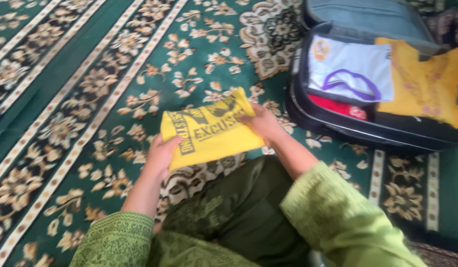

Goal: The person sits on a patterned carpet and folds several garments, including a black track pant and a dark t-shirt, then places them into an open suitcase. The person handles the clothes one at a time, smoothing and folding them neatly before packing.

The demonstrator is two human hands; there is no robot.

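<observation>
Both hands grip a folded yellow shirt [209, 129] just above the person's lap: the left hand [162, 151] clasps its lower left edge with the thumb on top, and the right hand [261, 121] pinches its upper right edge, fingers curled over the fabric. Under everything spreads a green carpet [90, 74] patterned with cream and brown flowers and long striped borders, filling the floor in view. To the right, near the right hand, an open dark suitcase [337, 126] lies flat on the carpet, its grey lid [367, 15] tipped back. Inside it a yellow embroidered garment [427, 84] drapes over the right side, a folded white shirt [347, 66] with a purple neckline and a small round orange emblem sits on the left, and a strip of red cloth [337, 106] shows beneath that. Green sleeves [333, 217] cover both forearms, over dark green clothing on the lap. Dark block lettering runs across the held shirt's face.
</observation>
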